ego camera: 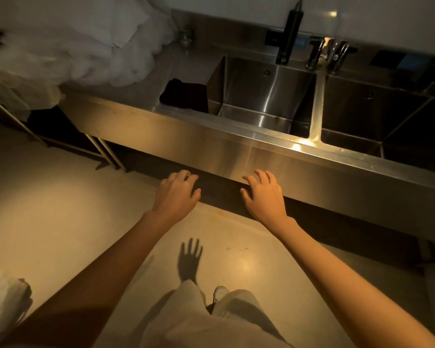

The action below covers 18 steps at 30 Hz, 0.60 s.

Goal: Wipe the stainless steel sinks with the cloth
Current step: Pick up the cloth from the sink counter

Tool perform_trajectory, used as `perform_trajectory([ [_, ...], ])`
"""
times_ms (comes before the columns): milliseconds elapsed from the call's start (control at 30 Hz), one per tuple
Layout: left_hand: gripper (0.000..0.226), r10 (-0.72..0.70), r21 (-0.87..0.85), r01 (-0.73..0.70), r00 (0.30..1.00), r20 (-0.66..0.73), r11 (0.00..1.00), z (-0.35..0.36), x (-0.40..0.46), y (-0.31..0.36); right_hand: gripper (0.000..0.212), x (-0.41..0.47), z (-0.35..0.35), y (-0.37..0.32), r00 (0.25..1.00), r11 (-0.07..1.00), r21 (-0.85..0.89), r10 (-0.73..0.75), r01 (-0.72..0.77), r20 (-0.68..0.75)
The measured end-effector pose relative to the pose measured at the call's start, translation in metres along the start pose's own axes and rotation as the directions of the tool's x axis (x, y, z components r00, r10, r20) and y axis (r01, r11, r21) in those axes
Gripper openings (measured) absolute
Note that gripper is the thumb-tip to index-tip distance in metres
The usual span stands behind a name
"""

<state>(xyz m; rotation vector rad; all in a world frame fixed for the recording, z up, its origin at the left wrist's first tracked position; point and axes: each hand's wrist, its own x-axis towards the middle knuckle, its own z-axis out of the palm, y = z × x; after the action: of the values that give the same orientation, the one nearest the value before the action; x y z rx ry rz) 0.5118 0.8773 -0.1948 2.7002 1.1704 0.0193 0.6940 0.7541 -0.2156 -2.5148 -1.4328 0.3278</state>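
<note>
Both grips empty, dark cloth (185,95) beside left sink (266,81).

Cloth (185,95): on the counter (141,81), touching the left sink's left rim.
Left sink (264,96): right of the cloth.
Right sink (377,116): beside the left sink, divider between.
Taps (328,55): behind the divider.
Bags (68,43), probably plastic: on the counter's left end, behind the cloth.
Hands (176,194): before the sinks' front panel, above the floor.

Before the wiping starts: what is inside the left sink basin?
The left sink basin looks bare: steel walls and an overflow hole on its back wall. Its near floor is hidden by the front rim. The dark cloth lies outside, on the drainboard.
</note>
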Motion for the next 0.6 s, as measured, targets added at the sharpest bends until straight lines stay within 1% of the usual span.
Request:
perform_trajectory([
  [167, 0.044, -0.006, -0.02, 0.006, 1.0, 0.004, 1.0, 0.001, 0.035, -0.016, 0.043, 0.037, 0.005, 0.0, 1.0, 1.0, 0.015, 0.008, -0.009, 0.028],
  [367, 0.041, 0.046, 0.01, -0.046, 0.999, 0.011, 0.999, -0.002, 0.086, -0.045, 0.042, 0.087, 0.014, -0.017, 1.0, 0.999, 0.035, 0.011, -0.012, 0.02],
  [600, 0.04, 0.071, -0.007, -0.071, 0.997, 0.006, 0.997, -0.031, 0.153, -0.11, 0.041, 0.166, 0.019, -0.065, 0.998, 1.0, 0.024, 0.01, -0.009, -0.054],
])
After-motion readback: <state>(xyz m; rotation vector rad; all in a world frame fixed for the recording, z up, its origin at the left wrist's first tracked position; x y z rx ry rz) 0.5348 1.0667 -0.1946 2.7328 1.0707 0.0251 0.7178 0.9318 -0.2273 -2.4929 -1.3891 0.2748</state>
